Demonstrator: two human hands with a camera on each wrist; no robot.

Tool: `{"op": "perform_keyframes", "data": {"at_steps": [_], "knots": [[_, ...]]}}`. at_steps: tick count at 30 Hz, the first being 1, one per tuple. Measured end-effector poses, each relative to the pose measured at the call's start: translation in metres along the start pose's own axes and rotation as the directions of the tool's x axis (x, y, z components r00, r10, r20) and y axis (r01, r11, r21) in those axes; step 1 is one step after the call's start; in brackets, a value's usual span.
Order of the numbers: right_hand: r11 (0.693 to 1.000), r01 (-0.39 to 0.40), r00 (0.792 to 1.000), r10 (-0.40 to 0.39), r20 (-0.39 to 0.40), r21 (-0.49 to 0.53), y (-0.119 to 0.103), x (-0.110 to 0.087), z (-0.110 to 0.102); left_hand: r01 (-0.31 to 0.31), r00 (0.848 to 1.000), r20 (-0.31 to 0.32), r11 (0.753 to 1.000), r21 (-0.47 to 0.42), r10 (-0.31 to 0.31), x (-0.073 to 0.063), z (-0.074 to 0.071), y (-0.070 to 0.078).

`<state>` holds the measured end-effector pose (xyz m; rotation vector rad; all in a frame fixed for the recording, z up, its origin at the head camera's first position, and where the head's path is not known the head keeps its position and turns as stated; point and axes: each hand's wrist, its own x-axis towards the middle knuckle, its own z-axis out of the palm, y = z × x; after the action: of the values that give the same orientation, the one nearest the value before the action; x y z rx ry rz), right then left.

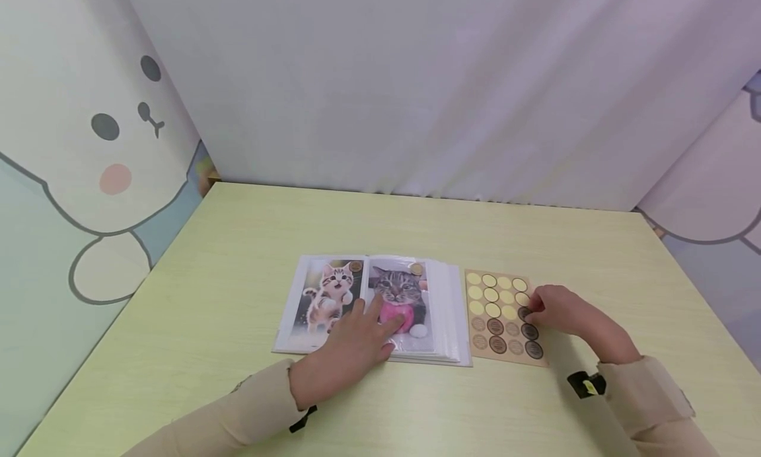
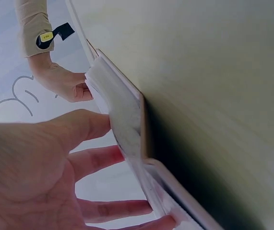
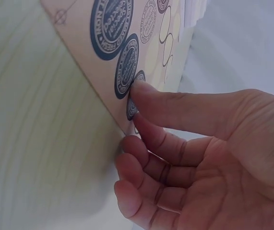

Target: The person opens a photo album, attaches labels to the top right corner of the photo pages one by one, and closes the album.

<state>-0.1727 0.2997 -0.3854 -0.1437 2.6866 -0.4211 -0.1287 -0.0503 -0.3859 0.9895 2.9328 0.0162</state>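
An open photo album (image 1: 464, 338) lies on the table, showing a kitten picture (image 1: 329, 295) on the left page and a cat picture (image 1: 404, 298) on the right. Across these pages rests my left hand (image 1: 351, 348), its fingers spread; in the left wrist view its fingertips touch the album's plastic pages (image 2: 120, 105). Just right of the album is a brown sheet of round stickers (image 1: 484, 358), with dark stickers at its near end and pale circles farther back. At the sheet's right edge, my right hand (image 1: 573, 315) pinches a dark round sticker (image 3: 133, 108) between thumb and forefinger, which partly cover it.
The pale wood-grain table (image 1: 416, 226) extends around the album and sheet. A plain light curtain (image 1: 380, 100) hangs along its back edge. Walls printed with cartoon animals (image 1: 113, 153) stand at both sides.
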Motion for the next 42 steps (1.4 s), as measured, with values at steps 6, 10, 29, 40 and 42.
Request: {"op": "perform_keyframes", "data": {"at_steps": [6,10,29,40,42], "knots": [[1.0,0.009,1.0,-0.009,-0.001,0.009,0.0023,-0.0001,-0.0008,-0.005,1.0,-0.02,1.0,0.008,0.005,0.0,0.0008,-0.0003],[1.0,0.009,1.0,-0.009,0.001,0.011,0.0033,0.0006,0.0002,-0.01,0.999,-0.035,1.0,0.006,0.011,-0.0003,0.0012,-0.0006],[0.999,0.034,0.999,-0.033,-0.017,0.014,0.004,0.001,0.0021,-0.006,0.999,-0.037,1.0,0.021,0.006,-0.0002,0.0016,0.0],[0.998,0.064,0.997,-0.063,-0.043,0.027,0.0017,0.0031,0.0014,-0.007,1.0,-0.029,1.0,0.028,0.008,-0.0003,-0.0001,0.0006],[0.997,0.07,0.996,-0.068,-0.056,0.036,0.0025,0.0032,0.0016,-0.005,1.0,-0.027,1.0,0.029,0.006,-0.0003,-0.0006,0.0008]]}}
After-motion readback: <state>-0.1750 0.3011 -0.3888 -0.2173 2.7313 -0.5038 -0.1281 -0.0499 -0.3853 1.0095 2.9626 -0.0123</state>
